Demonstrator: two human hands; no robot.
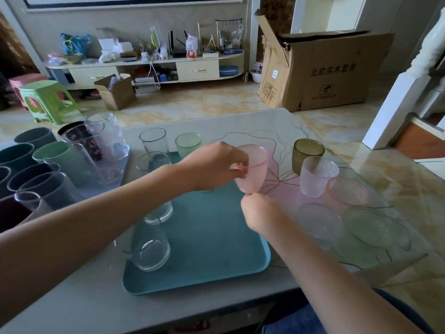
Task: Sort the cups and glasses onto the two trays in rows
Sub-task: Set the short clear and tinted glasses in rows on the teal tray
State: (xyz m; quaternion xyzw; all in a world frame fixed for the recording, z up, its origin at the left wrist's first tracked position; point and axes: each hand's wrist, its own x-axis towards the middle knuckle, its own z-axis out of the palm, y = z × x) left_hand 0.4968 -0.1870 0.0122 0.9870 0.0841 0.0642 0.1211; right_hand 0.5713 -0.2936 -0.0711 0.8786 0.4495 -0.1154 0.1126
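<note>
The left hand [212, 165] pinches the pink cup [251, 168] by its rim, tilted, above the blue tray [216, 249] near the surface's front edge; the right hand [258, 213] is curled under the cup's base, and I cannot tell whether its grip holds anything. Held so lightly, the cup could slip and knock the green cup [188, 143] behind. On the tray: roughly four clear glasses, one green cup. Toward the right edge: one amber cup [308, 153], one frosted cup [317, 175] tilted, three more lying down
</note>
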